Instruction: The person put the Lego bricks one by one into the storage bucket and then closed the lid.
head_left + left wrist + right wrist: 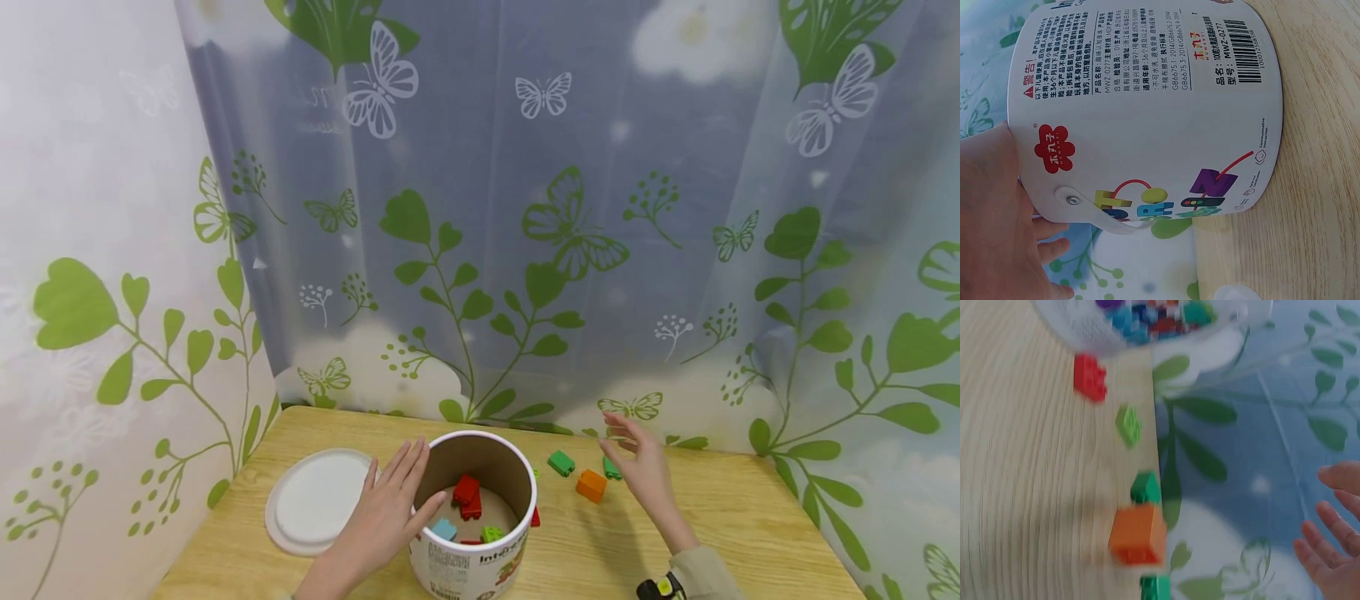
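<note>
A white round bucket (450, 571) with printed sides stands on the table. Inside it lie red bricks (467, 490), a light blue brick (445, 529) and a lime green brick (492, 534). My left hand (386, 508) rests at the bucket's left rim with fingers straight; in the left wrist view its palm lies against the wall. Over the table to the right, my right hand (645, 471) hovers with fingers spread and nothing in them. Nearest to it are an orange brick (591, 486) and two green bricks (561, 463), one partly hidden by the hand.
Left of the bucket lies a white round lid (318, 500). Close by the bucket's right side are a red brick (1090, 377) and a lime brick (1128, 425), mostly hidden in the head view. A patterned curtain (465, 250) hangs along the table's back edge.
</note>
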{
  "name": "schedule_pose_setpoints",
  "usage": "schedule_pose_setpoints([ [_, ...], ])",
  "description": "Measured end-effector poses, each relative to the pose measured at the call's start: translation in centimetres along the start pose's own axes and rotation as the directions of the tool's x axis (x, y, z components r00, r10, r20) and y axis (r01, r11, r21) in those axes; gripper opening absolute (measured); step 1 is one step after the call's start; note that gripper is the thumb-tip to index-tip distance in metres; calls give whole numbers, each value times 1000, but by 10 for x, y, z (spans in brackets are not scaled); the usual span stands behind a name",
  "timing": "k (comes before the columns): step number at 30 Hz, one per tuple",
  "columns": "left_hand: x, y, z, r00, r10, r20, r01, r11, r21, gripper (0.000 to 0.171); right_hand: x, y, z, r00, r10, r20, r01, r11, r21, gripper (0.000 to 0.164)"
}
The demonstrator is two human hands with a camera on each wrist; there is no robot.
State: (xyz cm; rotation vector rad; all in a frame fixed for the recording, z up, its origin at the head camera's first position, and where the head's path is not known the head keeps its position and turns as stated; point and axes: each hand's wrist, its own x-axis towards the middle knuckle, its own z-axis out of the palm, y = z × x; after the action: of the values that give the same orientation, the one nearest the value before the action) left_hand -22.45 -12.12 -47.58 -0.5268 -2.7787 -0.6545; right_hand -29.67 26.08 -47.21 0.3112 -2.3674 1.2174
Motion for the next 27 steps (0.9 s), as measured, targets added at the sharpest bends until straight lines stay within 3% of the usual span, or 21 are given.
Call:
schedule_pose_setpoints([
  [10,0,-1,0,1000,-4,1,4,1000,-8,76,3,41,-24,990,140,-23,-141,980,-141,52],
  [18,0,-1,0,1000,-13,20,13,1000,-11,77,0,71,-33,959,283,26,-266,927,-263,59],
  [27,0,0,-2,999,-19,38,19,1000,-17,75,-4,94,-31,923,379,69,-350,899,-263,64],
])
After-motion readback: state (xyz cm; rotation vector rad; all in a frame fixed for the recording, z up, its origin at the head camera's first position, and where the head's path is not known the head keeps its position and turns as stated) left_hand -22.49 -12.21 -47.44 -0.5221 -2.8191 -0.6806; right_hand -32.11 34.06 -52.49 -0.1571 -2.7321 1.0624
